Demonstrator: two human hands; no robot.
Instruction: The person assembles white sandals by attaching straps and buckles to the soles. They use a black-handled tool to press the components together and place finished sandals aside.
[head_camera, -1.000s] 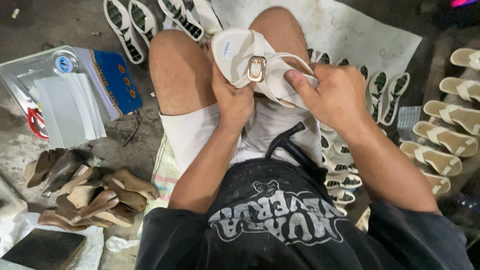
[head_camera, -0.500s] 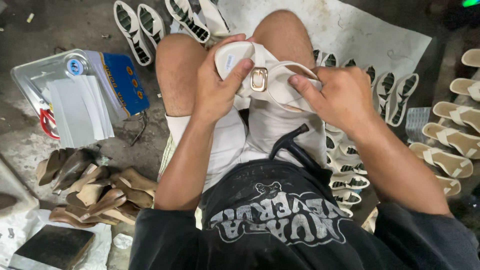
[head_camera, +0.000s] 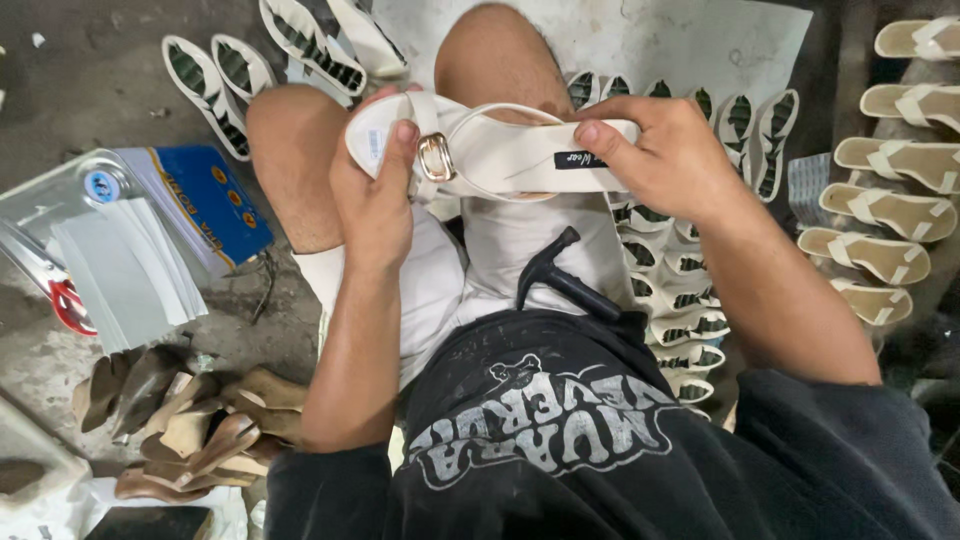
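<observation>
I hold a white sandal (head_camera: 510, 155) with a gold buckle sideways above my knees. My left hand (head_camera: 375, 205) grips its toe end, thumb pressed beside the buckle. My right hand (head_camera: 670, 160) grips the heel end, thumb on the insole next to a small dark label. A black hammer (head_camera: 560, 275) rests in my lap on my white shorts, its head pointing up toward the sandal.
Finished cream sandals (head_camera: 885, 215) lie in a column at the right. White soles with green tread (head_camera: 680, 290) are rowed by my right thigh, more soles (head_camera: 235, 65) at top left. Tan heel pieces (head_camera: 190, 420) pile at lower left. A tray of white sheets and blue card (head_camera: 150, 235) sits left.
I have turned the sandal so it lies lengthwise between my hands, and my right hand has shifted from the strap to the heel end. The view has tilted slightly.
</observation>
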